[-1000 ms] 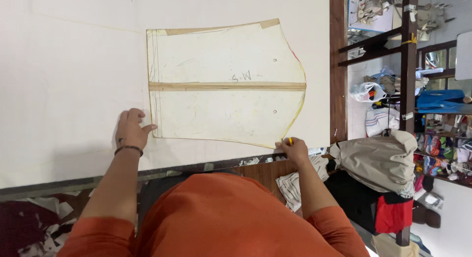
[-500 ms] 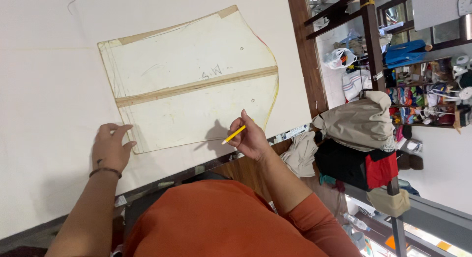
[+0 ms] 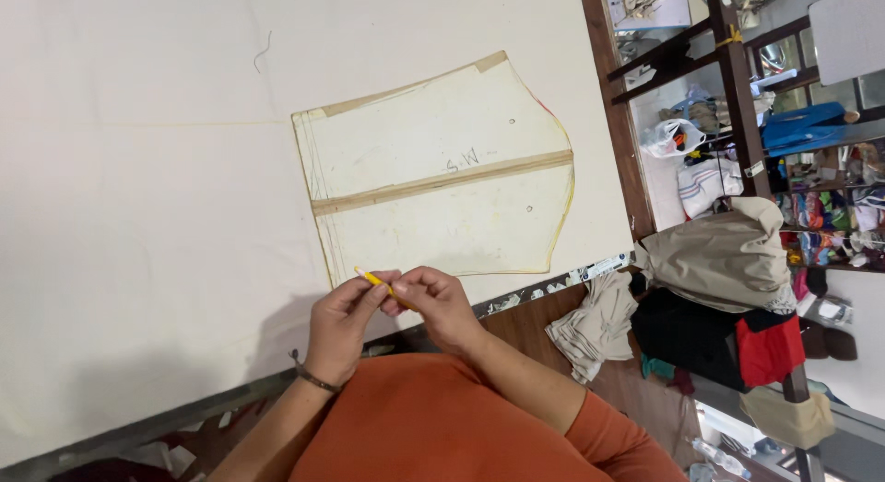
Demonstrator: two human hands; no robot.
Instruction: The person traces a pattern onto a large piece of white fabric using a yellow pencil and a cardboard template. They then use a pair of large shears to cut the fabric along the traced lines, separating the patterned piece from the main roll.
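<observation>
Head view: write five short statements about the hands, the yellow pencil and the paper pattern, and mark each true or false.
1. Both hands, the left hand and the right hand, are on the yellow pencil. True.
2. The paper pattern lies flat on white fabric. True.
3. The left hand presses down on the pattern. False: it is lifted, at the pencil.
4. A taped strip crosses the pattern. True.
5. The left wrist is bare. False: it wears a dark bracelet.
</observation>
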